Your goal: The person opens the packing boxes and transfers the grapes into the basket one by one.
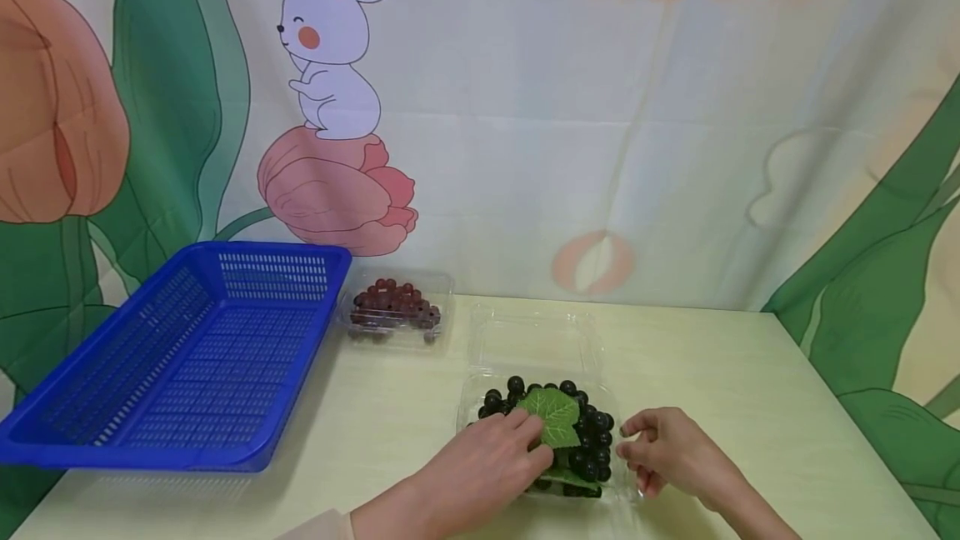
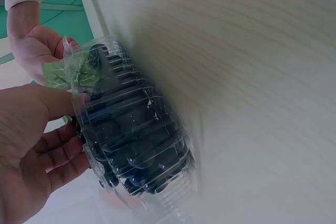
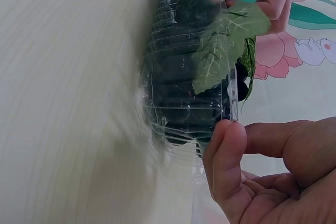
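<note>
A bunch of black grapes (image 1: 592, 440) with green leaves (image 1: 553, 417) fills a clear plastic box (image 2: 142, 108) on the table. The box's lid (image 1: 534, 342) lies folded back behind it. Over the left part of the box, my left hand (image 1: 491, 461) curls its fingers onto the grapes beside the leaf; its fingertips are partly hidden. At the box's right side, my right hand (image 1: 675, 452) pinches the rim between thumb and forefinger (image 3: 229, 137). One leaf hangs out over the box wall in the right wrist view.
A large blue plastic basket (image 1: 300, 373) stands at the left of the table. Next to it, at the back, sits another clear box (image 1: 442, 294) holding red grapes (image 1: 393, 302). A printed curtain (image 1: 525, 107) hangs behind the pale table (image 1: 705, 357).
</note>
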{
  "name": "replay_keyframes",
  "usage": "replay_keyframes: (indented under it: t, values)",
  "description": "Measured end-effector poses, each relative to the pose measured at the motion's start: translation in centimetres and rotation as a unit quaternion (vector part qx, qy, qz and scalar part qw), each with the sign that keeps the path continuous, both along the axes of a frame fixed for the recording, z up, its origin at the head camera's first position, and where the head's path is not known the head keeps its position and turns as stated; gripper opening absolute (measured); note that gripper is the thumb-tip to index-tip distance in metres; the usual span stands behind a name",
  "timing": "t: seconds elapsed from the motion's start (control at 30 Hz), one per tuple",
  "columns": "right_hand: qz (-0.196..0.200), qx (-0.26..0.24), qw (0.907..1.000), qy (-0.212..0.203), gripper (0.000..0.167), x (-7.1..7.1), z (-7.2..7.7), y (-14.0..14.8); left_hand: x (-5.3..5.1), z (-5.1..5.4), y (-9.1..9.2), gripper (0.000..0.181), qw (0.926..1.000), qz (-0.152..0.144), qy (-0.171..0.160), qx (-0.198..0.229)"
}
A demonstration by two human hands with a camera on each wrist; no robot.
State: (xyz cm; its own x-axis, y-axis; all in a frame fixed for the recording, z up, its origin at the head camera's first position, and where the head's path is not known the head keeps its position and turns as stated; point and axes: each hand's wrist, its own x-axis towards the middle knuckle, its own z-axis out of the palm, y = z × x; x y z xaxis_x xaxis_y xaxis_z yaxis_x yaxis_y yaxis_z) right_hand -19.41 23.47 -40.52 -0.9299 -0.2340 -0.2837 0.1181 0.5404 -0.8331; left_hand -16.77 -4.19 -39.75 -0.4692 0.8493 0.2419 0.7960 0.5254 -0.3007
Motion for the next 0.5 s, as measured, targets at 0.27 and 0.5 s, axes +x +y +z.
replay_keyframes:
  t: [0.27,0.5]
  values:
    - [0.008,-0.011,0.9999,0.002,0.028,0.16,0.12,0.14,-0.09,0.27,0.28,0.014,0.9909,0.062,-0.09,0.079]
    - [0.004,-0.008,0.9999,-0.005,0.027,0.23,0.3,0.01,-0.74,0.67,0.13,0.015,0.9689,0.105,-0.151,0.166]
